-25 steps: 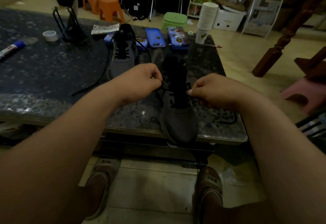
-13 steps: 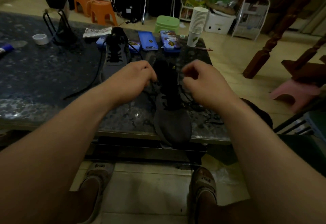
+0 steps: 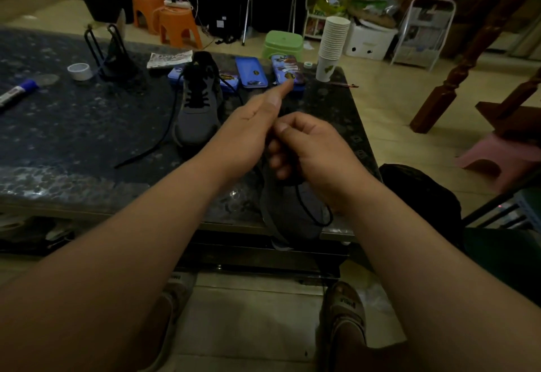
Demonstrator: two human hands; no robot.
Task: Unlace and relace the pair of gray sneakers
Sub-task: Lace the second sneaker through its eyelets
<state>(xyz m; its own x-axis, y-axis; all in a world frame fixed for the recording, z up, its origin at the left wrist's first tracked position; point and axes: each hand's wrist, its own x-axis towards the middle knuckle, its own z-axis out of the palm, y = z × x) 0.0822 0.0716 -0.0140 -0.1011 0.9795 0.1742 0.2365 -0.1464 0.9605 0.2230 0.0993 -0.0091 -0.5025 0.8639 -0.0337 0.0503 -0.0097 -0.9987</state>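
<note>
Two gray sneakers lie on the dark stone table (image 3: 73, 137). The near sneaker (image 3: 288, 213) has its toe over the table's front edge. Both hands meet just above it. My right hand (image 3: 313, 146) curls its fingers round the black lace (image 3: 314, 213), and a loop of it hangs down over the toe. My left hand (image 3: 248, 128) sticks one finger straight out towards the far edge, and its other fingers curl in at the same lace beside the right thumb. The far sneaker (image 3: 199, 105) stands farther back, its loose lace (image 3: 152, 149) trailing left across the table.
Blue tins (image 3: 251, 73) and a stack of paper cups (image 3: 332, 47) line the table's far edge. A tape roll (image 3: 79, 71), a marker (image 3: 17, 90) and a black wire stand (image 3: 114, 55) sit at the left. Plastic stools stand on the floor beyond. My sandalled feet (image 3: 342, 313) are under the table.
My hands were apart at either side of the near sneaker, each pinching lace. They rose and came together above it. A loop of lace now hangs from my right hand.
</note>
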